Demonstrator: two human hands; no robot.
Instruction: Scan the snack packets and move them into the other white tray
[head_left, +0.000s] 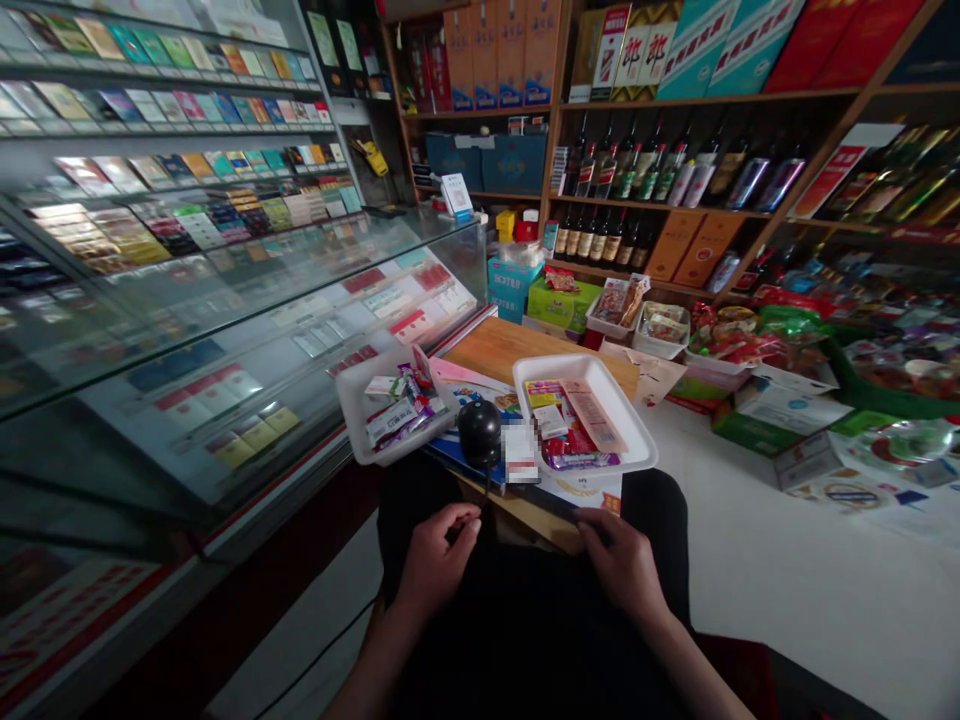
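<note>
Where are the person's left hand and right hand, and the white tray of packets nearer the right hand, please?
left hand (439, 560): head view, on the back of the hand.
right hand (622, 565): head view, on the back of the hand.
white tray (626, 420): head view, on its rim.

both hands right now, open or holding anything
left hand: fingers curled, cannot tell if holding anything
right hand: loosely open, nothing visibly held
</note>
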